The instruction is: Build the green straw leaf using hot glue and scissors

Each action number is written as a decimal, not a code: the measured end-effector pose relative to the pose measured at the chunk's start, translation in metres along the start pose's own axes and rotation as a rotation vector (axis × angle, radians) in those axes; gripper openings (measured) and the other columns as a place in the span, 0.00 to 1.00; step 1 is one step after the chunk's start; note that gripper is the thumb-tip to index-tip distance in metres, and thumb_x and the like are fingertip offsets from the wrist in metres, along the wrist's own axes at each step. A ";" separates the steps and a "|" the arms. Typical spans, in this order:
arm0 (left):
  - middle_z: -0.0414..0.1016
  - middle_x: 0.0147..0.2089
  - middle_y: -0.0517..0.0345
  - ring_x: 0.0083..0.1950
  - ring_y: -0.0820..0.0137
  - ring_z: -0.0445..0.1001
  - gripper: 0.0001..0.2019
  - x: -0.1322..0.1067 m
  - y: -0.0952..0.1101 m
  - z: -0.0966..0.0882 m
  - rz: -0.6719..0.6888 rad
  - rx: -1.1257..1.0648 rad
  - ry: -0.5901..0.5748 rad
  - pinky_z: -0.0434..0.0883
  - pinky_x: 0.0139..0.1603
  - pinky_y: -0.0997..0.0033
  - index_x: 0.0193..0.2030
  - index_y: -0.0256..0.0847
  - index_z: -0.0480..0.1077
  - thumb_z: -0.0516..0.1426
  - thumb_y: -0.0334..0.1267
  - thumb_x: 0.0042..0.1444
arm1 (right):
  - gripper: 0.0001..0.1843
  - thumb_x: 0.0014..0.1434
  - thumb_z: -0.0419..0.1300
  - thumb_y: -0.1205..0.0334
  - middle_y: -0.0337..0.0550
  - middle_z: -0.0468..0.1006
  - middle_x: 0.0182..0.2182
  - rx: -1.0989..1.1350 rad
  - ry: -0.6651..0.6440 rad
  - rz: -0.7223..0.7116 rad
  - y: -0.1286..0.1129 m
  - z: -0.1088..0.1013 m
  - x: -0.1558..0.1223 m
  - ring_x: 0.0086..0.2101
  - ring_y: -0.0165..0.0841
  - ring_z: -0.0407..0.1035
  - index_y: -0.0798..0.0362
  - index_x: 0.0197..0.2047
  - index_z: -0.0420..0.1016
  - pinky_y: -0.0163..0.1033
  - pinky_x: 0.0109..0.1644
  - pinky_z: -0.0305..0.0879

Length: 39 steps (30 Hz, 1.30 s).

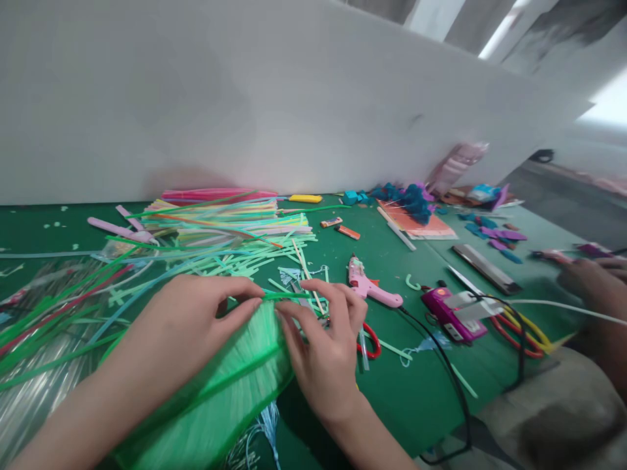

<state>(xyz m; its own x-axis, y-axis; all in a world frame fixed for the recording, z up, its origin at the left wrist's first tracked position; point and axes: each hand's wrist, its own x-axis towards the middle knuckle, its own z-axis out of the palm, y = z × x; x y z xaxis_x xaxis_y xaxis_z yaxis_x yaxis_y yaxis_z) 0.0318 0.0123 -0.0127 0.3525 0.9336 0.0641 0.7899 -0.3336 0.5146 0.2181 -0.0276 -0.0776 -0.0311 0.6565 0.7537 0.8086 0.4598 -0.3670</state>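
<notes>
Green fringe (235, 385), between the hands, top edge pinched by left hand (191, 320) and right hand (323, 352) fingers (316, 290)

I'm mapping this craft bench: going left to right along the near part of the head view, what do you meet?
In order: left hand → green fringed strip → right hand → pink glue gun → purple tool → another person's hand.
</notes>
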 end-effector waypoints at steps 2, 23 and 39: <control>0.87 0.42 0.62 0.38 0.59 0.82 0.15 0.001 0.000 0.000 -0.007 0.003 -0.016 0.70 0.39 0.61 0.43 0.54 0.81 0.54 0.53 0.63 | 0.09 0.65 0.62 0.71 0.47 0.75 0.50 -0.022 -0.004 -0.024 0.000 0.002 -0.001 0.53 0.45 0.62 0.47 0.43 0.76 0.54 0.56 0.61; 0.86 0.39 0.64 0.35 0.64 0.79 0.15 0.004 -0.007 0.002 -0.051 0.002 -0.018 0.68 0.37 0.64 0.42 0.54 0.82 0.55 0.54 0.61 | 0.14 0.72 0.57 0.62 0.34 0.71 0.26 0.360 -0.179 0.177 0.039 -0.077 0.020 0.29 0.29 0.68 0.50 0.31 0.68 0.37 0.36 0.65; 0.86 0.38 0.62 0.34 0.63 0.79 0.15 -0.002 0.005 0.000 0.015 0.009 0.076 0.68 0.36 0.64 0.41 0.50 0.81 0.54 0.51 0.62 | 0.04 0.60 0.70 0.63 0.48 0.72 0.44 0.157 0.008 0.282 -0.014 0.010 0.006 0.47 0.43 0.67 0.47 0.39 0.86 0.49 0.47 0.69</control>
<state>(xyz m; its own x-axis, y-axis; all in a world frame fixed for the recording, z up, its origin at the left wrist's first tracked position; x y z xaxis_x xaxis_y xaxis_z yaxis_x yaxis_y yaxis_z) 0.0354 0.0089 -0.0105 0.3257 0.9355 0.1372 0.7893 -0.3489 0.5052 0.2005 -0.0240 -0.0729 0.1860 0.7666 0.6145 0.6842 0.3478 -0.6410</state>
